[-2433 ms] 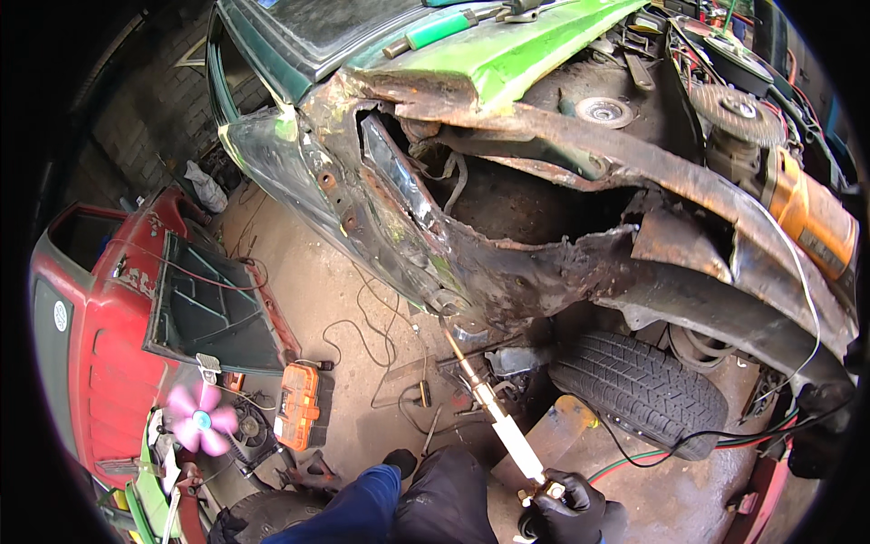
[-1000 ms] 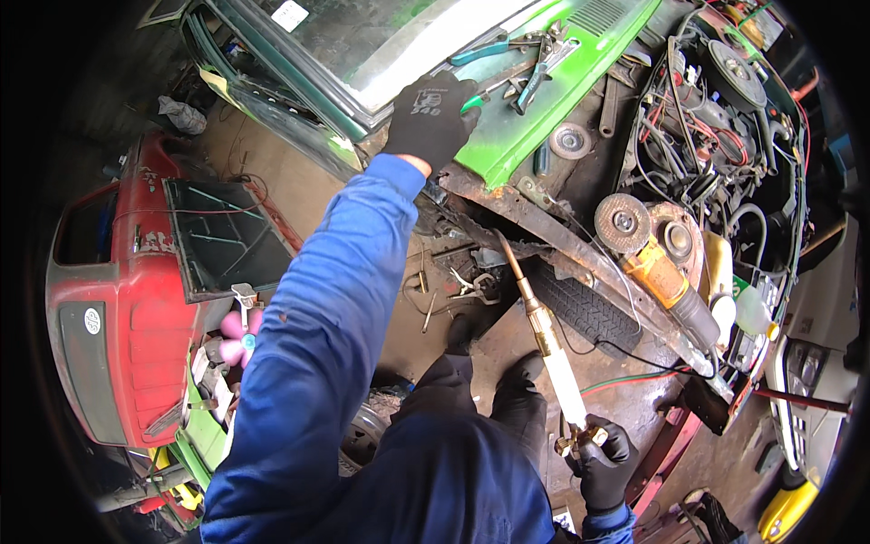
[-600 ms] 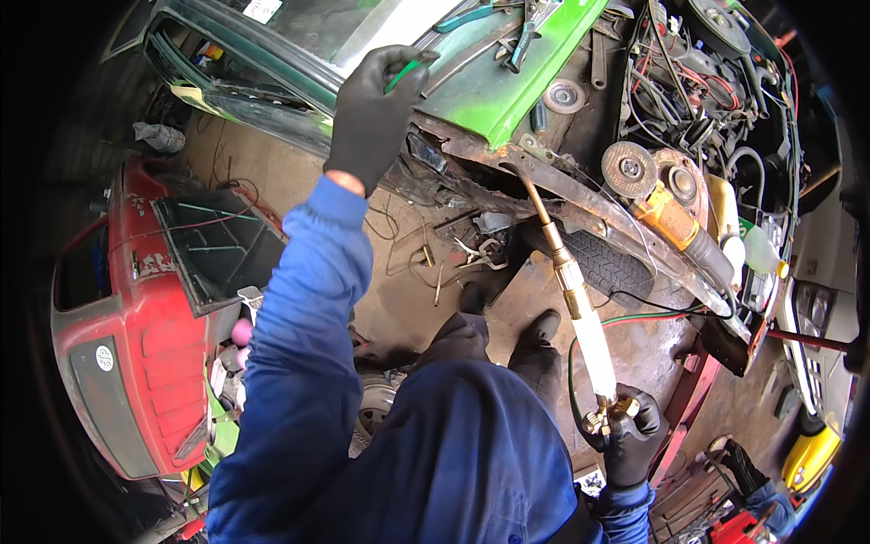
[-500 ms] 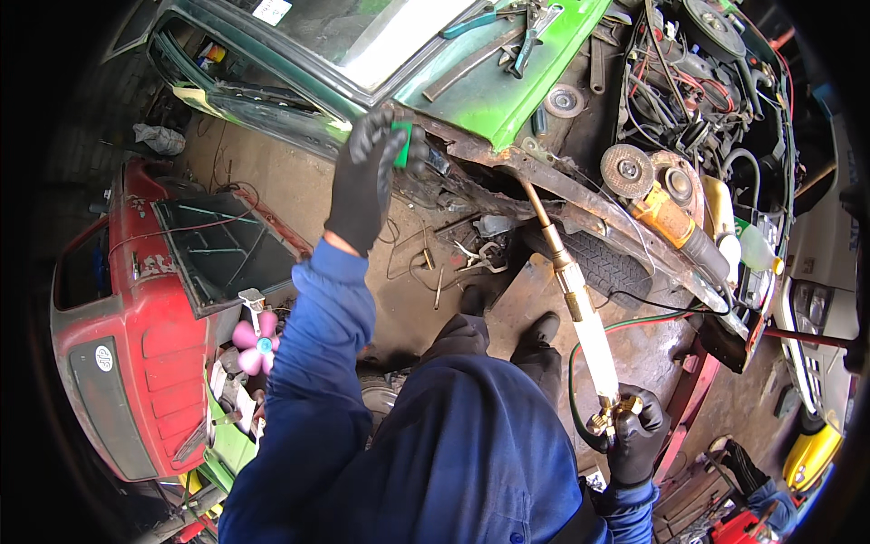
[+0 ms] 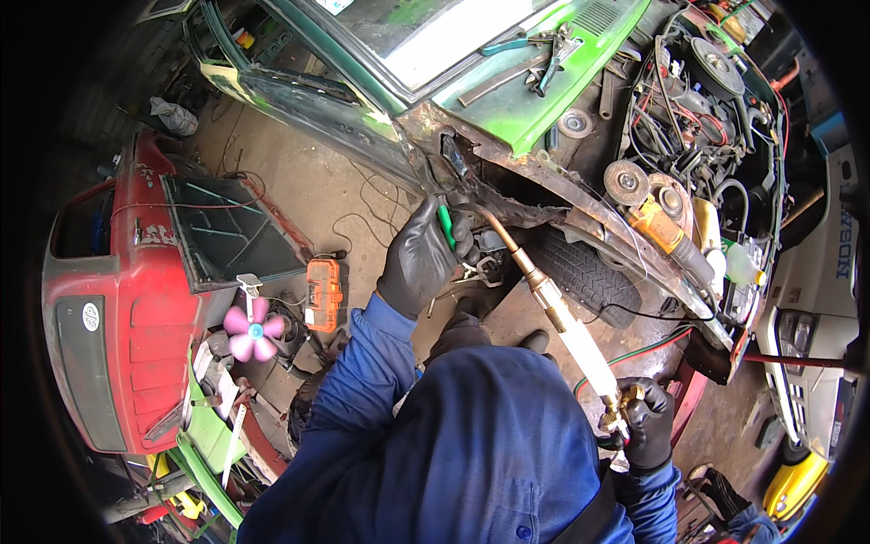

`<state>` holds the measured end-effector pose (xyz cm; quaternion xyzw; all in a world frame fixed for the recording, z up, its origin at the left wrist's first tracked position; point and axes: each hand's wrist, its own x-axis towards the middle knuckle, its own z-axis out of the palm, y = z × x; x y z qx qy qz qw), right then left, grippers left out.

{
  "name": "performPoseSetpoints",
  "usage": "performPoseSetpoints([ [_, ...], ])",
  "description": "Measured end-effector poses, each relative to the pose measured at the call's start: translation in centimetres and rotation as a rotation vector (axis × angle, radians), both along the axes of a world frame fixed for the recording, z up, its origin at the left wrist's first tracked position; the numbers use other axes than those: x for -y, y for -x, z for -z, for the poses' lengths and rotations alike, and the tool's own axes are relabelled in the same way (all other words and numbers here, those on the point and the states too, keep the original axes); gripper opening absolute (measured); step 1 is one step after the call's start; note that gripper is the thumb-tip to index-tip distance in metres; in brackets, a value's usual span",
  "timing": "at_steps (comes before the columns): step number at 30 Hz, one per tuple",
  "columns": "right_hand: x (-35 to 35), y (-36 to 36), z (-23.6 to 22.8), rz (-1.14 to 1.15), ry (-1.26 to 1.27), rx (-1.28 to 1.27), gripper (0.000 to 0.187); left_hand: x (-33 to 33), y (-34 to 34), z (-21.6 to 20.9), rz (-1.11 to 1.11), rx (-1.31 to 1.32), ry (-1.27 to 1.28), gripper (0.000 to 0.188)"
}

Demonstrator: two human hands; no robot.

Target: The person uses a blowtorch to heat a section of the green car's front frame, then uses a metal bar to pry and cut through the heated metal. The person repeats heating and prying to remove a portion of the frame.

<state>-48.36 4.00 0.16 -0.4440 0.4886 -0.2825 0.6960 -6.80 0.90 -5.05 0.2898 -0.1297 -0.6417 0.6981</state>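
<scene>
My right hand (image 5: pixel 651 424), in a black glove, is closed around the valve end of a gas torch (image 5: pixel 584 343) with brass fittings and a pale handle. The torch slants up and left, its thin bent tube ending close to my left hand (image 5: pixel 415 265). That gloved hand is closed on a small green lighter (image 5: pixel 446 227), right beside the nozzle. No flame shows at the tip. Just beyond both lies the rusty, cut-open fender edge (image 5: pixel 544 181) of the green car.
An angle grinder (image 5: pixel 666 227) rests on the fender beside the open engine bay. Pliers (image 5: pixel 555 63) lie on the green hood (image 5: pixel 507 113). A red car body part (image 5: pixel 163 344), a pink fan (image 5: pixel 255 331) and an orange case (image 5: pixel 323 295) are at left. Green and red hoses (image 5: pixel 648 349) trail from the torch.
My left hand has come down and right with the lighter, from near the car body to the torch tip. The head view has shifted, bringing the orange case into sight.
</scene>
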Motion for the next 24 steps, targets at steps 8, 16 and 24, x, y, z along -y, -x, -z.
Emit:
performPoseSetpoints([
  [8, 0.0, 2.5, 0.0, -0.057, -0.045, 0.009, 0.045, -1.3, 3.3, 0.7, -0.009, -0.073, -0.031, 0.046],
  [16, 0.4, 4.2, 0.9, -0.069, -0.139, 0.056, 0.05, -3.5, 5.3, 2.3, -0.034, -0.041, -0.06, 0.033],
  [24, 0.5, 4.5, 1.5, -0.09, -0.128, 0.047, 0.049, -6.4, 9.9, 2.9, 0.096, 0.181, -0.221, 0.034],
])
